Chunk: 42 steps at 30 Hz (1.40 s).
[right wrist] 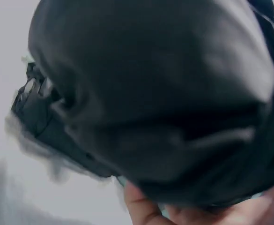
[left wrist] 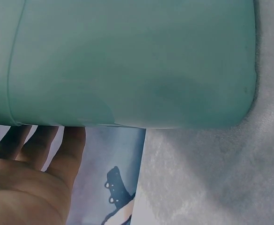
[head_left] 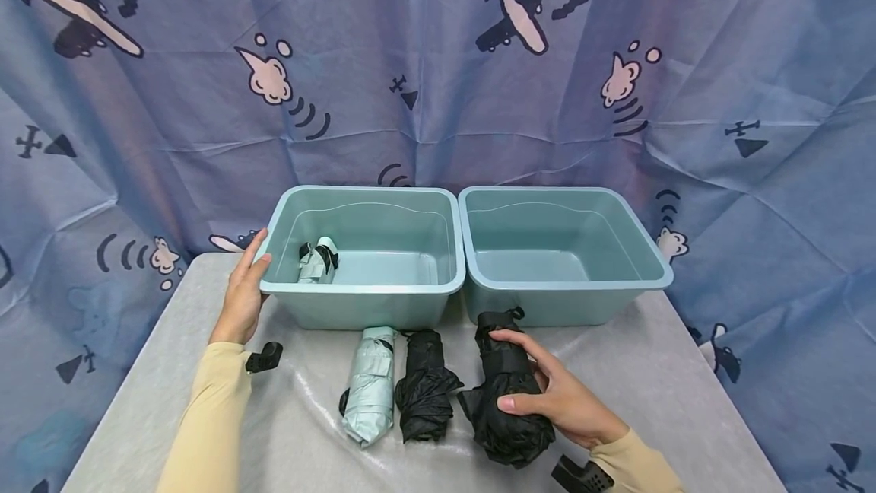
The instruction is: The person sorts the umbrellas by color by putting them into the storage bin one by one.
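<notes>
My right hand (head_left: 568, 398) grips a large black folded umbrella (head_left: 503, 379) around its side, thumb on the near part and fingers across the upper part. In the right wrist view the black umbrella (right wrist: 151, 93) fills most of the picture, with fingertips below it. My left hand (head_left: 242, 299) rests with extended fingers against the left end of the left teal bin (head_left: 363, 306). The left wrist view shows those fingers (left wrist: 66, 154) along the bin's wall (left wrist: 141, 70). A light green folded umbrella (head_left: 370, 386) and a smaller black folded umbrella (head_left: 426, 390) lie side by side in front of the bin.
Inside the left bin, another light green folded umbrella (head_left: 318, 261) leans at the left end. A second teal bin (head_left: 568, 303) stands close beside it on the right, with nothing visible inside. Behind the grey-white table (head_left: 294, 432) hangs a blue patterned curtain (head_left: 438, 59).
</notes>
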### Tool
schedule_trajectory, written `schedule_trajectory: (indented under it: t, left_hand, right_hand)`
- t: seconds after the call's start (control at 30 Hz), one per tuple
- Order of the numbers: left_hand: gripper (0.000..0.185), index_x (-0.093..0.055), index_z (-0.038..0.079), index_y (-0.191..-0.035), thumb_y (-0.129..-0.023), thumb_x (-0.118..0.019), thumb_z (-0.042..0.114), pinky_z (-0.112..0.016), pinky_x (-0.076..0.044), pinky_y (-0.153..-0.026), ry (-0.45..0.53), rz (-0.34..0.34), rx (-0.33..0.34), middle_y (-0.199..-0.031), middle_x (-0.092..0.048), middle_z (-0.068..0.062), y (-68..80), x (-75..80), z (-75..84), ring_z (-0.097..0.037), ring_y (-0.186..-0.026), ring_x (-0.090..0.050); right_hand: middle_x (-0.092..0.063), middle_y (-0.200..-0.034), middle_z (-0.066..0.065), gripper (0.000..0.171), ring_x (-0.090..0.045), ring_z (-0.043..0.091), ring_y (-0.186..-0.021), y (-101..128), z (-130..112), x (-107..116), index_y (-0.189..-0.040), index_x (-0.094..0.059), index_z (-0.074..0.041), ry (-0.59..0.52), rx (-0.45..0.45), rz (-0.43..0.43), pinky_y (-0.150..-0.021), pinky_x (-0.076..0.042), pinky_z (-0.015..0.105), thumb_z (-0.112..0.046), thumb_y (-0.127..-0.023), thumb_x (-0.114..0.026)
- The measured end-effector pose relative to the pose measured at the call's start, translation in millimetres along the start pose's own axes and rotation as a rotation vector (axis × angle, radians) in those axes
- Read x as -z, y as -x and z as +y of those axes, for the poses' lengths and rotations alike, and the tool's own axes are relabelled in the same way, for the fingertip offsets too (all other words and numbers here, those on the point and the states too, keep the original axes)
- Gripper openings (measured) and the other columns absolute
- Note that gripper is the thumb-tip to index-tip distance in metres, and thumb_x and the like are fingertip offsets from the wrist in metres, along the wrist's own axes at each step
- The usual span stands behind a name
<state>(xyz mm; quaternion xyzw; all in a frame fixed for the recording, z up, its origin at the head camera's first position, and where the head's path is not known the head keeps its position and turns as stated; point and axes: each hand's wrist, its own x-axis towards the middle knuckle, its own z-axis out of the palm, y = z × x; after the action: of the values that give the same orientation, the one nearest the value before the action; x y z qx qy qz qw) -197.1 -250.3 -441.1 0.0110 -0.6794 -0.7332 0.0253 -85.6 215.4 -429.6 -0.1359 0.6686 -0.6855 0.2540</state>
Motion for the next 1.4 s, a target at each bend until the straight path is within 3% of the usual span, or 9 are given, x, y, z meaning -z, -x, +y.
schedule_trajectory:
  t: [0.13, 0.33, 0.5, 0.67, 0.8, 0.9, 1.1, 1.4]
  left_hand:
    - [0.056, -0.013, 0.029, -0.165, -0.113, -0.033, 0.028, -0.051, -0.025, -0.117, -0.007, 0.004, 0.0, -0.169, -0.011, -0.008, 0.0, -0.1, 0.2, -0.034, -0.148, -0.022]
    - [0.056, -0.013, 0.029, -0.165, -0.113, -0.033, 0.028, -0.049, -0.027, -0.117, -0.006, -0.001, -0.001, -0.169, -0.012, -0.009, 0.5, -0.1, 0.0, -0.035, -0.148, -0.023]
    - [0.057, -0.011, 0.024, -0.165, -0.113, -0.034, 0.028, -0.047, -0.028, -0.116, -0.001, -0.006, -0.006, -0.169, -0.011, -0.01, -0.4, 0.9, -0.1, -0.035, -0.148, -0.022]
    - [0.056, -0.013, 0.028, -0.165, -0.113, -0.033, 0.028, -0.05, -0.025, -0.118, -0.003, -0.003, 0.001, -0.169, -0.01, -0.008, 0.0, 0.4, 0.2, -0.034, -0.149, -0.021]
    - [0.056, -0.013, 0.027, -0.165, -0.113, -0.033, 0.028, -0.045, -0.03, -0.116, -0.004, -0.003, 0.002, -0.169, -0.011, -0.01, 0.7, -0.3, 0.6, -0.035, -0.149, -0.022]
    - [0.057, -0.012, 0.026, -0.165, -0.113, -0.033, 0.028, -0.045, -0.03, -0.116, -0.004, -0.004, 0.001, -0.169, -0.011, -0.01, 0.6, -0.4, 0.6, -0.035, -0.149, -0.022]
    - [0.056, -0.012, 0.028, -0.165, -0.113, -0.033, 0.028, -0.05, -0.026, -0.117, -0.006, -0.006, 0.001, -0.169, -0.011, -0.009, -0.4, 0.3, 0.1, -0.035, -0.149, -0.022]
    - [0.057, -0.013, 0.027, -0.165, -0.112, -0.034, 0.029, -0.048, -0.03, -0.116, -0.007, 0.003, 0.001, -0.169, -0.012, -0.009, -0.4, 0.6, -0.2, -0.036, -0.148, -0.023]
  right_hand:
    - [-0.017, -0.159, 0.026, 0.081, -0.056, 0.031, -0.118, 4, -7, -4, -0.159, -0.025, -0.016, -0.077, 0.022, -0.032, -0.092, -0.054, 0.045, 0.003, -0.093, -0.069]
    - [-0.023, -0.152, 0.032, 0.082, -0.058, 0.034, -0.116, 11, -20, -7, -0.16, -0.022, -0.014, -0.123, 0.088, -0.061, -0.089, -0.055, 0.051, 0.008, -0.094, -0.065]
    - [-0.018, -0.154, 0.031, 0.081, -0.054, 0.032, -0.12, 14, -31, -5, -0.159, -0.024, -0.013, -0.092, 0.128, -0.066, -0.091, -0.055, 0.049, 0.009, -0.093, -0.064]
    - [-0.022, -0.155, 0.024, 0.082, -0.053, 0.028, -0.123, 14, -46, -1, -0.16, -0.025, -0.012, -0.012, 0.197, -0.051, -0.093, -0.054, 0.043, 0.008, -0.092, -0.065]
    - [-0.028, -0.152, 0.027, 0.083, -0.058, 0.032, -0.118, 11, -59, 4, -0.161, -0.024, -0.014, 0.014, 0.226, -0.044, -0.089, -0.056, 0.047, 0.009, -0.093, -0.064]
    - [-0.032, -0.149, 0.03, 0.082, -0.061, 0.035, -0.112, 7, -68, 9, -0.162, -0.023, -0.016, 0.013, 0.23, -0.038, -0.085, -0.057, 0.051, 0.009, -0.094, -0.062]
    - [-0.029, -0.151, 0.025, 0.08, -0.061, 0.033, -0.111, -4, -87, 23, -0.162, -0.024, -0.02, 0.061, 0.205, 0.001, -0.086, -0.057, 0.047, 0.007, -0.096, -0.061]
    - [-0.027, -0.151, 0.02, 0.077, -0.058, 0.033, -0.112, -39, -114, 64, -0.161, -0.026, -0.027, 0.127, 0.126, 0.037, -0.085, -0.056, 0.047, 0.0, -0.098, -0.062]
